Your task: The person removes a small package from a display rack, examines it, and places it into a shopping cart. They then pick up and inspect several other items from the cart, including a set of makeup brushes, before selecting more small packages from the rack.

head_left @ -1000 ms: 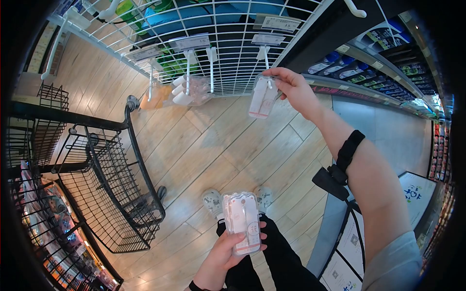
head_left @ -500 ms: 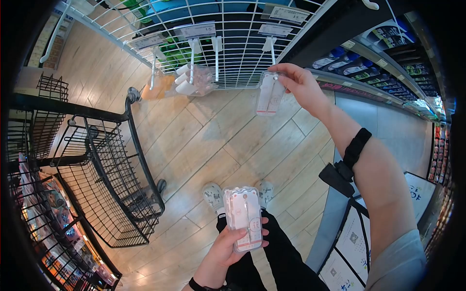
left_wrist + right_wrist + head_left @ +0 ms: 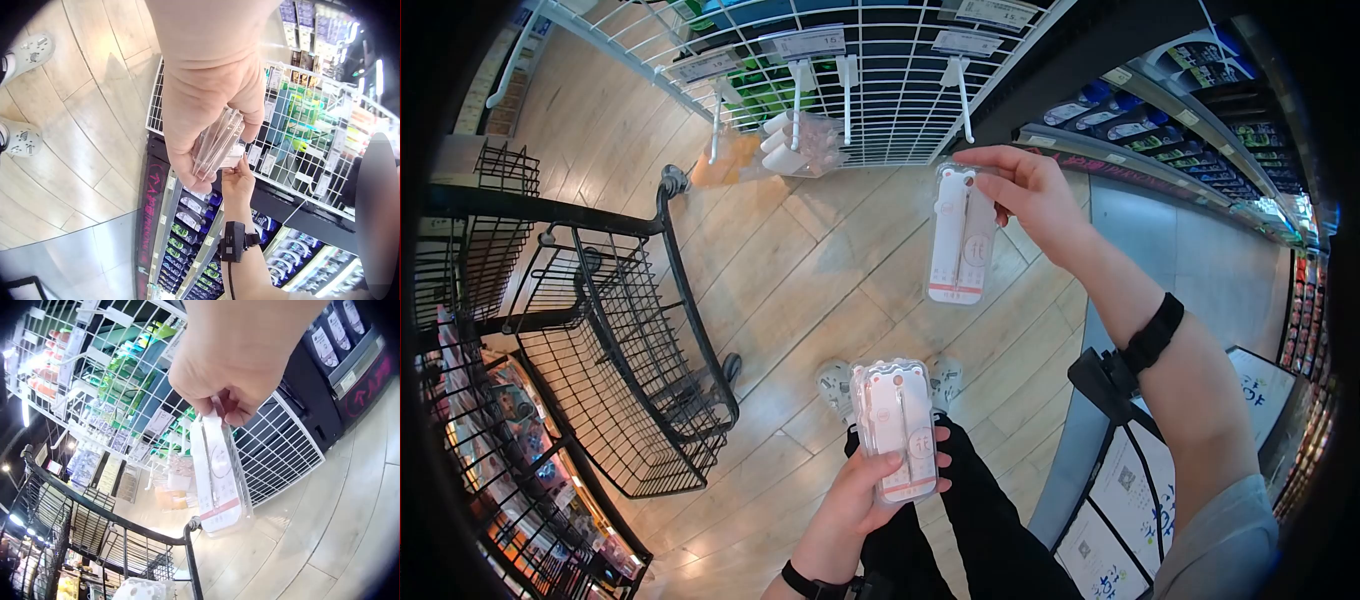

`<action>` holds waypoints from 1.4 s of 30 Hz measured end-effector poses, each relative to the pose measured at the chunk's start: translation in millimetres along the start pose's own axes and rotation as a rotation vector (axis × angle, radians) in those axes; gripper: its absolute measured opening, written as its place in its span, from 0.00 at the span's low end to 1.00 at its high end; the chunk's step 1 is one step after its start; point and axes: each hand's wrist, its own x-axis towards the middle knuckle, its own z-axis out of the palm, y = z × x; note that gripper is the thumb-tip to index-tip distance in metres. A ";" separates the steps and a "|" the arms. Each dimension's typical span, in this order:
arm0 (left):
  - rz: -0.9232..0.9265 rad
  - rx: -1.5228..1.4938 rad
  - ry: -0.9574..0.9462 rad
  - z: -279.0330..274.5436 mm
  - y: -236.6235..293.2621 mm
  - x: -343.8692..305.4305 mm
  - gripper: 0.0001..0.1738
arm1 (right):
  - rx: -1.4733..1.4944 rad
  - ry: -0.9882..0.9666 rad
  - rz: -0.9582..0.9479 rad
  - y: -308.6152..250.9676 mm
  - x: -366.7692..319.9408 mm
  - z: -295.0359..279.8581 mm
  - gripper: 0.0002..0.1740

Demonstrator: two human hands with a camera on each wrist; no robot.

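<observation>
My left hand (image 3: 855,500) holds a small stack of clear plastic blister packs (image 3: 890,425) with white cards, low in front of the legs. Their stacked edges (image 3: 215,150) show in the left wrist view, between thumb and fingers. Higher up, my right hand (image 3: 1040,205) pinches a single matching blister pack (image 3: 948,235) by its top edge. It hangs upright, and a slim metallic tool shows through its front (image 3: 215,472) in the right wrist view. A bare white hook (image 3: 966,105) sticks out just above this pack.
The white wire rack (image 3: 890,120) carries other hooks, price tags and hanging bagged goods (image 3: 800,145). A black wire cart (image 3: 640,370) stands at the left. Shelves of bottles (image 3: 1120,120) line the right, above a grey ledge (image 3: 1140,230).
The pack in my right hand has come off the hook and moved down, toward the body. My left hand keeps its stack, shifted slightly up in view.
</observation>
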 end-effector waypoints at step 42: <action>-0.011 0.024 0.032 -6.4 -5.6 6.2 0.37 | -0.209 0.217 -0.196 29.7 64.7 -13.1 0.10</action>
